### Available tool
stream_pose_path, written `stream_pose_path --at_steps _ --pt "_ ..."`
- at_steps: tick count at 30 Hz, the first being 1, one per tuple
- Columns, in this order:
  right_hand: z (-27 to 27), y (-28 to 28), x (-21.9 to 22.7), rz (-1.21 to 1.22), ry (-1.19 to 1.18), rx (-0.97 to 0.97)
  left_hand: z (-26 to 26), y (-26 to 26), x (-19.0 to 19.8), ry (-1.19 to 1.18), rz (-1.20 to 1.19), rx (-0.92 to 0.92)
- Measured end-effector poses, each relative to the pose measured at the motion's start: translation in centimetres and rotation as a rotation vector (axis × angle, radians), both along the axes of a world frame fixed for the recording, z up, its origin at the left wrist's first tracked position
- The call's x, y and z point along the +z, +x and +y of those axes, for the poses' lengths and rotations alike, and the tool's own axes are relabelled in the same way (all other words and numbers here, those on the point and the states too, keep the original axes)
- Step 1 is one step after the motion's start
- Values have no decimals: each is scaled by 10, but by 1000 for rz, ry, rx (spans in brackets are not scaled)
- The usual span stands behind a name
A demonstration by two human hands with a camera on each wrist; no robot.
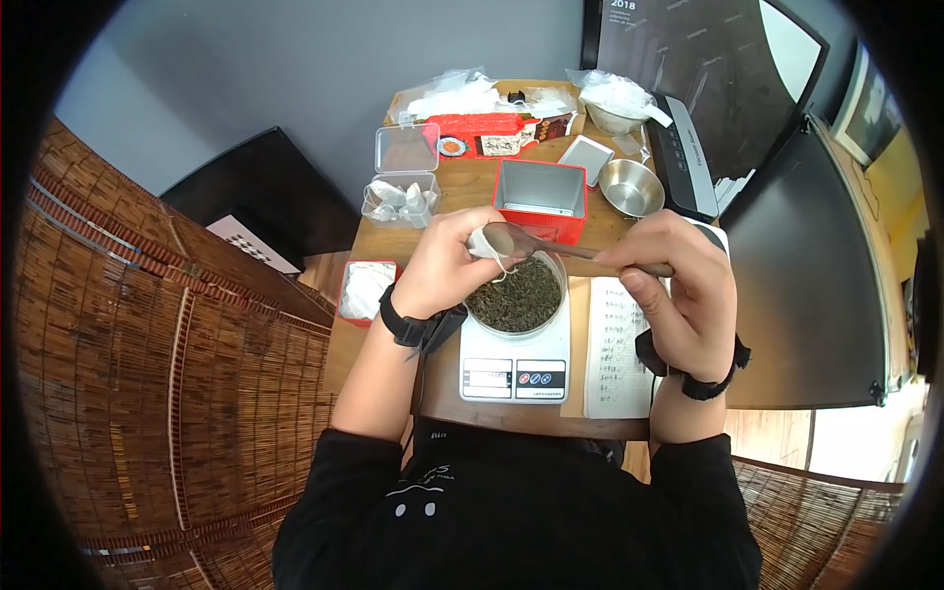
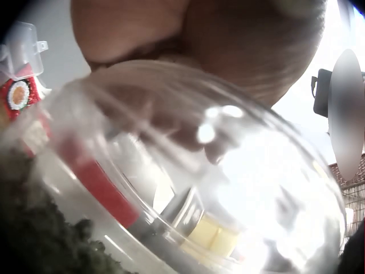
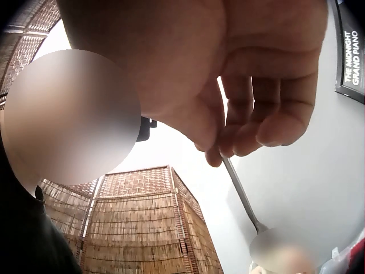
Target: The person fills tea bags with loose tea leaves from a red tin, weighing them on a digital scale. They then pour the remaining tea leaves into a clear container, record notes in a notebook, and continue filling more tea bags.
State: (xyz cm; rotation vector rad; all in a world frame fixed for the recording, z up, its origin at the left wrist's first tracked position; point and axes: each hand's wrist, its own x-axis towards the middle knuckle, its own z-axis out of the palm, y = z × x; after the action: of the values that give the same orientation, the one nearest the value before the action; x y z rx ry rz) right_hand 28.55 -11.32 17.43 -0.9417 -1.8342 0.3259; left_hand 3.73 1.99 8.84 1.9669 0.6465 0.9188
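In the head view, my left hand [image 1: 440,264] pinches a small white drawstring bag [image 1: 481,243], its string hanging down. My right hand [image 1: 693,295] grips the handle of a wooden spoon [image 1: 565,252] from the right, the spoon's head right at the bag's mouth. Beneath both sits a clear bowl [image 1: 564,305] of dark dried leaves [image 1: 521,298] on a white kitchen scale [image 1: 514,393]. The right wrist view shows the spoon [image 3: 242,194] reaching down from my right hand's fingers [image 3: 279,128]. The clear bowl [image 2: 188,91] fills much of the left wrist view, hiding the bag.
Behind the bowl stands an open red tin [image 1: 539,228], with a steel bowl [image 1: 631,188] to its right. A clear box of white bags [image 1: 401,200] and a red box of white bags [image 1: 369,291] are at left. An open notebook [image 1: 617,344] lies beside the scale.
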Motion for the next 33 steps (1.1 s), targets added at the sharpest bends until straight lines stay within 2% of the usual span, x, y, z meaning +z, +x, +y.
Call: stream_pose_path --at_steps 3,7,10,12,14,17,20,22,24,26,29,33 --pt "2 -4 -2 -13 -81 56 12 3 -10 115 -60 -20" --pt "4 -4 0 -56 -43 84 17 4 -11 119 -51 11" --pt "4 0 -2 19 22 -10 23 2 -16 161 -107 -9" --pt "5 4 -3 48 23 -118 25 -1 -15 136 -73 42" --pt "8 7 -2 -46 44 -154 30 -3 -17 149 -92 51" --pt "13 4 -4 -189 -350 -123 34 -6 -21 200 -105 89" --pt "34 1 -24 -337 -375 -84 32 -8 -24 198 -96 158" --pt "45 0 -33 -327 -408 -66 30 -11 -27 156 -88 204" --pt "55 -1 -39 -153 -670 -26 29 -14 -31 93 -53 289" --pt "62 7 -52 -123 -706 19 30 -17 -37 117 -50 317" --pt "71 14 -62 209 -892 94 31 -19 -40 149 -52 344" --pt "87 22 -76 286 -1003 158 29 -19 -38 98 -36 317"
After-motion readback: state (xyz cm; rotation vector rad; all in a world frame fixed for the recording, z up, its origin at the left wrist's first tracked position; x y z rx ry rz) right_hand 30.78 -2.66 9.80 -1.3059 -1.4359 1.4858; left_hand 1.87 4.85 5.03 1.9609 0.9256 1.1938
